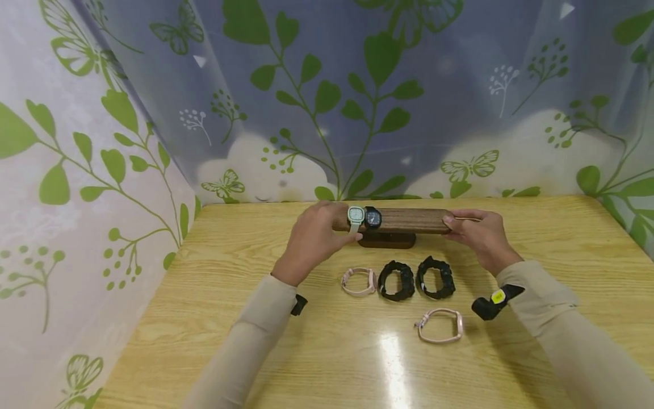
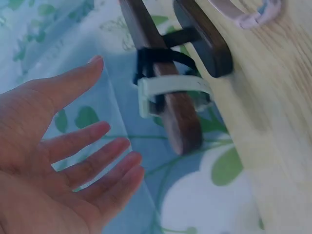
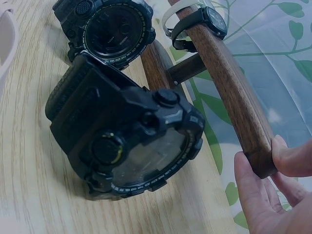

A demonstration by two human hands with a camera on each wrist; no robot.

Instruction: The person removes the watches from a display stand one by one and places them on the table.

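A dark wooden watch stand (image 1: 416, 221) has its horizontal bar raised over a short base (image 1: 386, 242) on the table. Around the bar's left part are a mint-green watch (image 1: 356, 215) and a black watch (image 1: 373, 217), side by side. My right hand (image 1: 482, 236) pinches the bar's right end, thumb on one side and fingers on the other in the right wrist view. At the opposite end is my left hand (image 1: 314, 236); in the left wrist view its fingers (image 2: 114, 146) are spread, a gap away from the bar tip.
Two chunky black watches (image 1: 406, 281) (image 1: 446, 278) and a pink watch (image 1: 359, 282) lie in front of the stand. Nearer me lies another pink watch (image 1: 459, 326). A leaf-patterned curtain (image 1: 327, 130) borders the wooden table (image 1: 230, 341) behind and at left.
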